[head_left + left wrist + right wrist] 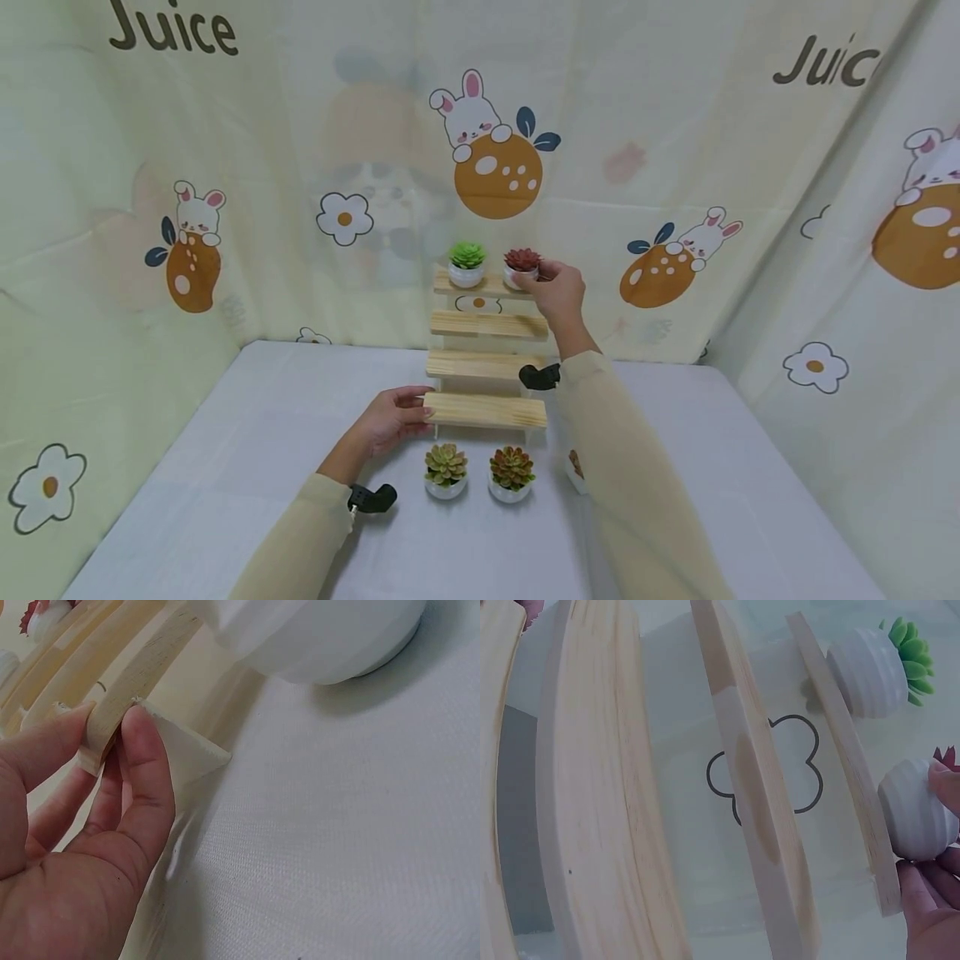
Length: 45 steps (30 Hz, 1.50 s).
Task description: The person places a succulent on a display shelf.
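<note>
A stepped wooden stand [486, 408] rises at the back of the table. At the right end of its top step, my right hand [564, 293] grips a white pot with a dark red succulent [522, 260]; in the right wrist view the pot [915, 808] sits against the top board. To its left, a bright green succulent [467, 265] in a white pot stands on the same step. My left hand [388, 423] pinches the left end of the lowest step, thumb and fingers round the board [124, 697] in the left wrist view.
In front of the stand, a pale green succulent [446, 468] and a reddish-brown one [512, 472] stand in white pots on the white table [285, 442]. Another potted plant [576, 472] is partly hidden by my right sleeve. A printed curtain [285, 167] hangs behind.
</note>
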{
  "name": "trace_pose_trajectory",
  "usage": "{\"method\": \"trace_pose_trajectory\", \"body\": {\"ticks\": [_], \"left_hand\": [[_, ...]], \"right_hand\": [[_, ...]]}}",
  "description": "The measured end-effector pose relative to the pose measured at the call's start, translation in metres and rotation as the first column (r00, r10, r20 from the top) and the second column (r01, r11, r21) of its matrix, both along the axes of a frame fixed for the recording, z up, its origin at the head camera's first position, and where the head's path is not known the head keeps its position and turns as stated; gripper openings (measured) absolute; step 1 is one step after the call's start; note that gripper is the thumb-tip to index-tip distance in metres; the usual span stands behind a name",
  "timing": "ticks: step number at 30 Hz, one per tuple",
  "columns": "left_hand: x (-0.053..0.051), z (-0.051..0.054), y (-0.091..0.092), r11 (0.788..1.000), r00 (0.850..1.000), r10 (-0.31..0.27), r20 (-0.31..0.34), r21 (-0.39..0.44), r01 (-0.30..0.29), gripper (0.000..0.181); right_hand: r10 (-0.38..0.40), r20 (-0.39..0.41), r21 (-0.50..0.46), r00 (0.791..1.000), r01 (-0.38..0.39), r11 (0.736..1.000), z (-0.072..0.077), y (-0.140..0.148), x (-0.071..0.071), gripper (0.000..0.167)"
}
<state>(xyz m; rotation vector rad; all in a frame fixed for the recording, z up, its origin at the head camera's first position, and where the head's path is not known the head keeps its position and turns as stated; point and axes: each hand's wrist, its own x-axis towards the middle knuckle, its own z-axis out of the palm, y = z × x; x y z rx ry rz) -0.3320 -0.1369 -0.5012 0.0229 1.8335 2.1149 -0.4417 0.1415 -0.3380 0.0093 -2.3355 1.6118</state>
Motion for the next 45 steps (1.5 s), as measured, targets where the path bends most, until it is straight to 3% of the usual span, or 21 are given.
{"method": "trace_pose_trajectory", "body": {"ticks": [10, 15, 20, 32, 45], "left_hand": [[-0.001, -0.002, 0.001, 1.000, 1.000, 0.010, 0.002, -0.018, -0.010, 0.053], [0.001, -0.001, -0.001, 1.000, 1.000, 0.000, -0.010, -0.012, 0.000, 0.053], [0.003, -0.001, -0.001, 1.000, 1.000, -0.001, -0.016, -0.009, 0.001, 0.052], [0.002, 0.000, 0.001, 1.000, 1.000, 0.003, -0.010, -0.014, -0.003, 0.052], [0.001, -0.001, 0.001, 1.000, 1.000, 0.011, -0.011, -0.007, -0.011, 0.053]], "right_hand": [[0.038, 0.028, -0.033, 0.999, -0.037, 0.999, -0.007, 0.010, 0.012, 0.061], [0.066, -0.018, -0.065, 0.998, -0.067, 0.996, -0.015, 0.016, 0.024, 0.058], [0.075, -0.050, -0.035, 0.996, -0.076, 0.996, -0.024, 0.023, 0.037, 0.056], [0.126, 0.009, -0.057, 0.992, -0.126, 0.990, -0.036, 0.044, 0.070, 0.051], [0.165, 0.028, -0.135, 0.986, -0.160, 0.978, -0.074, 0.062, 0.103, 0.054]]}}
